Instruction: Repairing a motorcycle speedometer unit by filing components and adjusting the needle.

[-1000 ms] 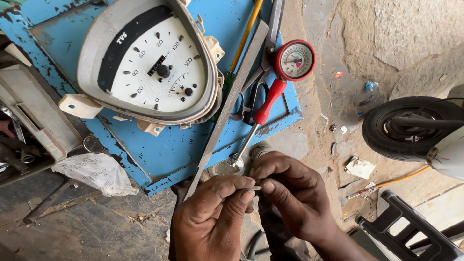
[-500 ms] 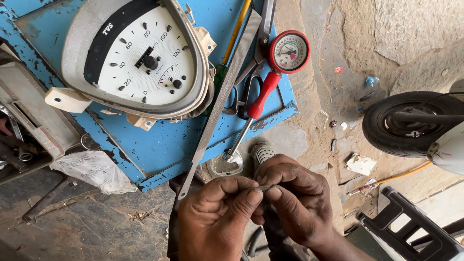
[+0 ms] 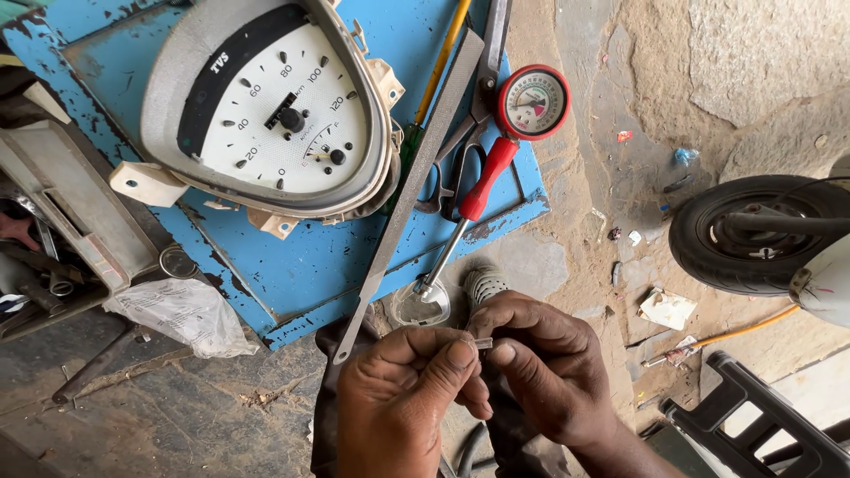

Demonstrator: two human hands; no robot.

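My left hand (image 3: pixel 407 398) and my right hand (image 3: pixel 540 367) meet at the bottom centre and pinch a tiny grey metal part (image 3: pixel 482 342) between thumbs and forefingers. Just above them a coiled spring end (image 3: pixel 484 285) sticks out from behind my right hand. A red-handled screwdriver (image 3: pixel 469 208) lies with its tip in a small round metal cap (image 3: pixel 421 305). A large speedometer cluster (image 3: pixel 274 115) with a white dial rests on the blue metal lid (image 3: pixel 301 265).
A long flat file (image 3: pixel 407 195), scissors (image 3: pixel 456 159), a yellow-handled tool (image 3: pixel 443 53) and a red pressure gauge (image 3: pixel 533 102) lie on the lid. A toolbox tray (image 3: pixel 53 239) and plastic bag (image 3: pixel 173 314) are left. A scooter wheel (image 3: pixel 761 230) and black stool (image 3: pixel 753 425) are right.
The view has shifted, so the lid and dial sit lower and further right in frame. My fingers have kept working the small part, staying pinched together in the same place.
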